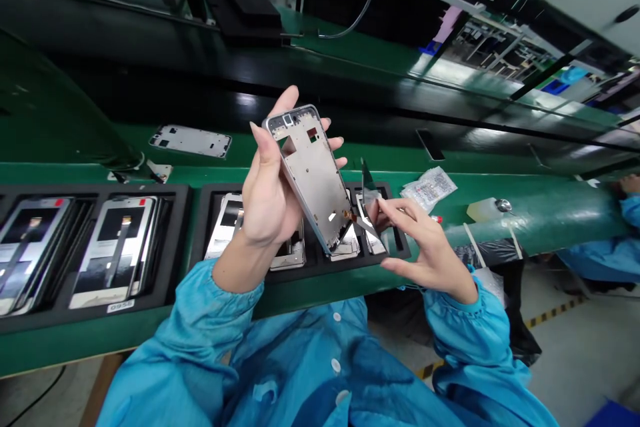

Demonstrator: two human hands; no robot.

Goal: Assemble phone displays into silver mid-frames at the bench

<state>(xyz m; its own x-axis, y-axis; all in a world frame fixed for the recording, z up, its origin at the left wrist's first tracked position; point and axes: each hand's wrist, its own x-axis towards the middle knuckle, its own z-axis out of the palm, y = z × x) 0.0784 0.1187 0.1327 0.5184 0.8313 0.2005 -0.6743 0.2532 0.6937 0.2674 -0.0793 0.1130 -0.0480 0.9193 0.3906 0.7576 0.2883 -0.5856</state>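
My left hand [270, 207] is closed around the edges of a silver phone frame [313, 180], which is tilted with its inner face up. Cutouts and small holes show in its metal plate. In my right hand [427, 244], a thin dark phone screen [369, 187] is pinched between thumb and fingers, seen nearly edge-on. An orange ribbon cable [351, 216] runs between the screen and the lower right edge of the frame. Both are above a black foam tray [313, 274] with several phone screens in its slots, partly hidden by my hands.
Another foam tray [183, 214] at left holds stacked phone screens [123, 240]. Behind it lies a second phone frame [193, 140]. A dark panel [430, 145], a plastic bag of small parts [431, 188] and a dispenser bottle [483, 210] lie to the right. Another person's sleeve [600, 257] shows far right.
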